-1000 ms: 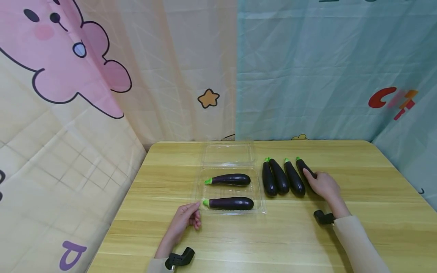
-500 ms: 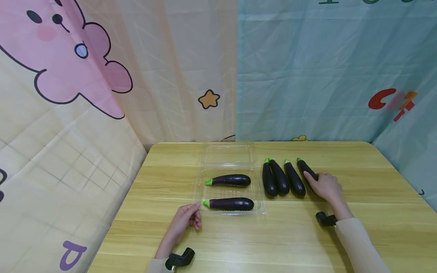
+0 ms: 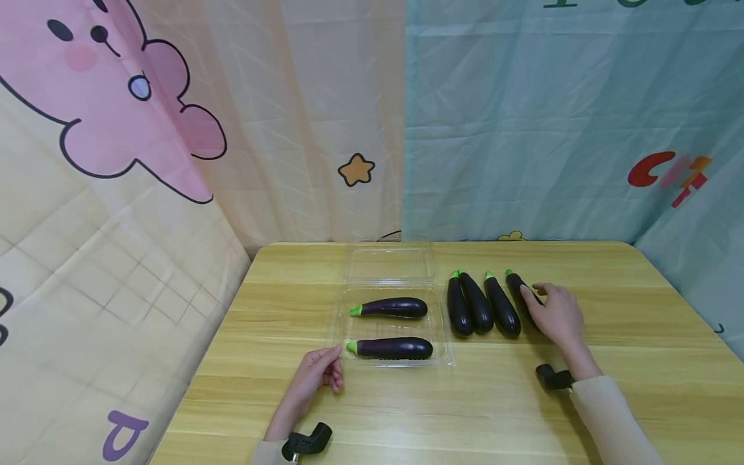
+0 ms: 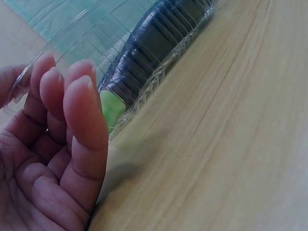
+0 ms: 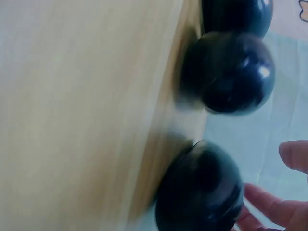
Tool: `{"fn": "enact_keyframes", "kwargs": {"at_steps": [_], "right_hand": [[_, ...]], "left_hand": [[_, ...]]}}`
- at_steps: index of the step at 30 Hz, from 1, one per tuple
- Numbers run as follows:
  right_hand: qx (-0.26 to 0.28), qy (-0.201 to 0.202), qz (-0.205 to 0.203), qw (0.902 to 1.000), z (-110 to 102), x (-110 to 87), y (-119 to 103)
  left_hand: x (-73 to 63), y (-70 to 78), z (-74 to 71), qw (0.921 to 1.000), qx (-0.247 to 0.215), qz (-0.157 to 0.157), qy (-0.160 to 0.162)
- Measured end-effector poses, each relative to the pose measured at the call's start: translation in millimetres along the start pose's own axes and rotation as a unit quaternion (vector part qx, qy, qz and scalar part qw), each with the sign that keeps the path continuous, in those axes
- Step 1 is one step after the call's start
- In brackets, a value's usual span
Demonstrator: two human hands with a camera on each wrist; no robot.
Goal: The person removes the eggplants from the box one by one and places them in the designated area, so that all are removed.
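My left hand [image 3: 316,371] is at the near left corner of a clear plastic clamshell container [image 3: 386,325]. In the left wrist view its thumb and index finger pinch the container's rim, the other fingers loosely bent. The container's lid is up, folded back, and two dark eggplants [image 3: 392,307] with green stems lie crosswise inside. My right hand [image 3: 558,315] is over the rightmost loose eggplant [image 3: 516,284]. In the right wrist view, the thumb stands away from this eggplant [image 5: 199,192], while fingers lie against or close beside its far side.
Three more eggplants [image 3: 476,303] lie between the container and my right hand, two of them side by side. The wooden table [image 3: 465,413] meets patterned curtains [image 3: 523,129] at its back and sides. Both wrists carry a black camera mount [image 3: 308,439].
My right hand has loosened and risen slightly off the rightmost eggplant, its fingers spreading. That eggplant stays in place. My left hand has not moved.
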State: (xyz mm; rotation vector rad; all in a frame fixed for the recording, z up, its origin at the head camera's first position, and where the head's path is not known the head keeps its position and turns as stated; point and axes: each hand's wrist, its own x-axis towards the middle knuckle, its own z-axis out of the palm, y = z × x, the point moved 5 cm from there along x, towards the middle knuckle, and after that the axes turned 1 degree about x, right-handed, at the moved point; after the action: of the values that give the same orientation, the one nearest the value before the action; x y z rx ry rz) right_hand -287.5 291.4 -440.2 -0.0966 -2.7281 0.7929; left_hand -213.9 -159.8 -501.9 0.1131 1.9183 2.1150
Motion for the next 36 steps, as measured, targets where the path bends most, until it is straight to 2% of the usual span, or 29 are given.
{"fn": "enact_keyframes", "kwargs": {"at_steps": [3,7,15,20,26,33,36], "right_hand": [[0.03,0.024,-0.039,0.9985,-2,-0.7,-12],[0.078,0.041,-0.096,0.9915,-2,-2.1,-30],[0.118,0.051,-0.152,0.98,-4,-10.0,-65],[0.147,0.039,-0.18,0.9718,-4,-15.4,-84],[0.154,0.004,-0.21,0.9656,-2,-21.3,-102],[0.151,-0.087,-0.233,0.9567,14,-26.9,-124],[0.133,-0.124,-0.243,0.9529,24,-30.8,-134]], "left_hand": [[0.1,-0.9,0.0,1.0,0.002,-0.003,0.002],[0.5,-1.6,-0.2,1.0,0.002,-0.002,0.002],[1.4,-2.6,-1.1,1.0,-0.001,0.0,0.001],[1.6,-2.5,-1.0,1.0,0.001,0.002,-0.003],[1.8,-3.2,-1.2,1.0,0.003,0.001,-0.007],[1.4,-2.2,-1.0,1.0,0.004,0.002,-0.006],[1.7,-2.6,-1.1,1.0,0.004,0.001,-0.004]]}}
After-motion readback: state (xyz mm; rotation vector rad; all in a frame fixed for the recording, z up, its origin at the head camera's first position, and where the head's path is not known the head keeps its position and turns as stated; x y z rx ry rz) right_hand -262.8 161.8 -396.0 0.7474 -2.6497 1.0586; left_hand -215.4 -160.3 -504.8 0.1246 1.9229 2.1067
